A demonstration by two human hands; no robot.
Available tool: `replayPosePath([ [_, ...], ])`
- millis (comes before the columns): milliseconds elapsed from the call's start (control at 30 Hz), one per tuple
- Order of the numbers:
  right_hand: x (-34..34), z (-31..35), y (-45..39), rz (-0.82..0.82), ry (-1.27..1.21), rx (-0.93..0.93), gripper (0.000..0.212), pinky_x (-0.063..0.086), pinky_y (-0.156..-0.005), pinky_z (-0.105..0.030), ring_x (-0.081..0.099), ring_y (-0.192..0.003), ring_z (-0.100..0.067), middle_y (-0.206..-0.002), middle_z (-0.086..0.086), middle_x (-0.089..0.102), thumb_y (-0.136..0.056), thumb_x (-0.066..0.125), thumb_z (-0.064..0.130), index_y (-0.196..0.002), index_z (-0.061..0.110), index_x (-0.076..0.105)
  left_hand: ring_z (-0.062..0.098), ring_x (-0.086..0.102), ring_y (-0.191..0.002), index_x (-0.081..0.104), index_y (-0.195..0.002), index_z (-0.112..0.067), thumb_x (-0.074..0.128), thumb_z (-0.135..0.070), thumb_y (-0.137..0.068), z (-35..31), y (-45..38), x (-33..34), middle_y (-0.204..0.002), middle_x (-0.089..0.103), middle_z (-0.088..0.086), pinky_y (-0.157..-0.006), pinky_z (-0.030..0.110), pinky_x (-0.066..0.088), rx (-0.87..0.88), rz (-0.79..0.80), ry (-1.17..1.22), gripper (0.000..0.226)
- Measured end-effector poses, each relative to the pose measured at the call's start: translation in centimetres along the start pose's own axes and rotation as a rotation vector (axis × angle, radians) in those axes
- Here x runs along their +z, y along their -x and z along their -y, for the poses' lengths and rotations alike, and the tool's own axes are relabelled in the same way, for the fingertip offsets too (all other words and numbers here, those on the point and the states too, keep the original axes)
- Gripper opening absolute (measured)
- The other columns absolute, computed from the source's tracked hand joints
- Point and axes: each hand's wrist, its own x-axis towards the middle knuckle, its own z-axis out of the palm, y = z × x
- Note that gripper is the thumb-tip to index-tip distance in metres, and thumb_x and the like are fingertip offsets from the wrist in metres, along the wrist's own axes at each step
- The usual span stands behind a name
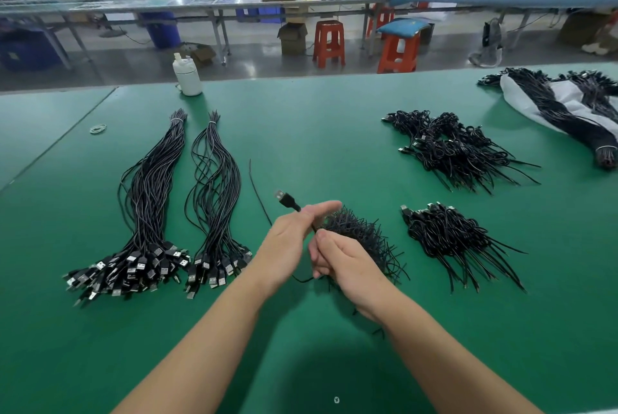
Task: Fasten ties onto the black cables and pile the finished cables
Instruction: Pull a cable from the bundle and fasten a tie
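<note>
right now the left hand (290,235) is holding one black cable (291,204) near its usb plug, fingers wrapped around the cord with the plug sticking out past the thumb toward the far edge of the counter (334,133). the right hand (337,258) is curling in close against it, its fingers pinching at the cord where a loop trails out below both hands; whether a tie is already in that pinch is too small to tell.

both hands are working just above the loose heap of black ties (364,239), near the middle of the counter toward its near edge. to do this step well, the left hand probably needs to be keeping the folded cord tight and steady while the right is wrapping and twisting, so the coil is not springing open.

just right of the ties, a small pile of finished cables (448,236) is lying, with a bigger finished pile (448,149) beyond it toward the far right; the done cable likely belongs on the nearer one. toward the left edge, two long bundles of untied cables (150,206) are waiting, plugs pointing at the near edge.
</note>
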Motion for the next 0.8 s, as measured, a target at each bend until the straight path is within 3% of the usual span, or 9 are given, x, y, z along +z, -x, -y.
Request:
replayPosePath([
  [67, 0.1, -0.5, 0.0, 0.040, -0.016, 0.039, 0.040, 0.041, -0.069, -0.033, 0.038, -0.059, -0.015, -0.060, -0.002, 0.032, -0.108, 0.035, 0.020, -0.072, 0.013, 0.049, 0.025, 0.062, -0.121, 0.069, -0.116, -0.006, 0.032, -0.031, -0.099, -0.7, -0.5, -0.2, -0.122, 0.069, 0.016, -0.102, 0.034, 0.049, 0.019, -0.071, 0.382, 0.048],
  [133, 0.2, -0.9, 0.0, 0.093, -0.058, 0.059, 0.040, 0.041, -0.068, -0.030, 0.033, -0.059, -0.015, -0.063, -0.006, 0.028, -0.108, 0.037, 0.022, -0.070, 0.014, 0.048, 0.029, 0.074, -0.085, 0.074, -0.103, -0.002, 0.034, -0.033, -0.099, -1.7, -0.7, -1.1, -0.111, 0.071, 0.022, -0.064, 0.028, 0.057, -0.010, -0.017, 0.634, 0.051],
  [167, 0.1, -1.0, 0.0, 0.128, -0.088, 0.067, 0.039, 0.041, -0.067, -0.028, 0.030, -0.058, -0.014, -0.064, -0.006, 0.027, -0.107, 0.039, 0.025, -0.070, 0.014, 0.048, 0.024, 0.069, -0.058, 0.077, -0.097, -0.005, 0.038, -0.037, -0.096, -2.2, -0.5, -1.7, -0.102, 0.073, 0.020, -0.046, 0.024, 0.047, -0.044, 0.050, 0.630, 0.050],
  [200, 0.1, -1.0, 0.0, 0.170, -0.119, 0.079, 0.038, 0.041, -0.066, -0.027, 0.028, -0.057, -0.013, -0.063, -0.004, 0.028, -0.104, 0.042, 0.028, -0.069, 0.015, 0.050, 0.019, 0.059, -0.040, 0.078, -0.093, -0.007, 0.042, -0.040, -0.092, -2.5, -0.1, -2.3, -0.092, 0.074, 0.019, -0.038, 0.020, 0.036, -0.082, 0.150, 0.591, 0.049],
  [267, 0.0, -0.9, -0.1, 0.243, -0.175, 0.131, 0.037, 0.042, -0.063, -0.026, 0.028, -0.056, -0.012, -0.059, 0.005, 0.034, -0.100, 0.044, 0.031, -0.066, 0.020, 0.056, 0.016, 0.050, -0.030, 0.076, -0.091, -0.003, 0.046, -0.040, -0.090, -2.8, 0.6, -3.4, -0.075, 0.072, 0.019, -0.034, 0.016, 0.032, -0.190, 0.372, 0.505, 0.048],
  [367, -0.8, -1.1, -0.3, 0.252, -0.198, 0.224, 0.044, 0.038, -0.060, -0.025, 0.026, -0.055, -0.014, -0.055, 0.007, 0.030, -0.105, 0.044, 0.029, -0.064, 0.021, 0.055, 0.018, 0.057, -0.035, 0.072, -0.099, 0.003, 0.039, -0.037, -0.098, -3.0, 1.7, -5.5, -0.076, 0.072, 0.022, -0.033, 0.015, 0.032, -0.317, 0.622, 0.248, 0.052],
  [467, -1.4, -1.4, -0.5, 0.201, -0.243, 0.289, 0.044, 0.029, -0.058, -0.028, 0.023, -0.057, -0.016, -0.057, 0.003, 0.024, -0.102, 0.044, 0.037, -0.062, 0.020, 0.051, 0.024, 0.068, -0.050, 0.066, -0.108, 0.006, 0.034, -0.038, -0.104, -2.8, 2.8, -6.4, -0.090, 0.073, 0.024, -0.037, 0.021, 0.044, -0.449, 0.721, -0.103, 0.055],
  [600, -1.1, -1.3, -0.6, 0.203, -0.306, 0.265, 0.036, 0.024, -0.055, -0.025, 0.020, -0.057, -0.014, -0.058, 0.004, 0.026, -0.096, 0.050, 0.039, -0.065, 0.020, 0.053, 0.036, 0.074, -0.078, 0.058, -0.118, 0.003, 0.029, -0.035, -0.109, -0.9, 4.3, -4.6, -0.101, 0.073, 0.021, -0.055, 0.034, 0.059, -0.622, 0.546, -0.374, 0.048],
  [800, 0.0, -1.5, -0.2, 0.225, -0.211, 0.158, 0.038, 0.019, -0.054, -0.026, 0.021, -0.056, -0.012, -0.061, 0.002, 0.026, -0.101, 0.048, 0.036, -0.066, 0.023, 0.057, 0.028, 0.070, -0.106, 0.062, -0.116, 0.001, 0.030, -0.026, -0.109, 2.0, 4.2, -3.2, -0.111, 0.073, 0.017, -0.090, 0.042, 0.058, -0.469, 0.192, -0.053, 0.042],
])
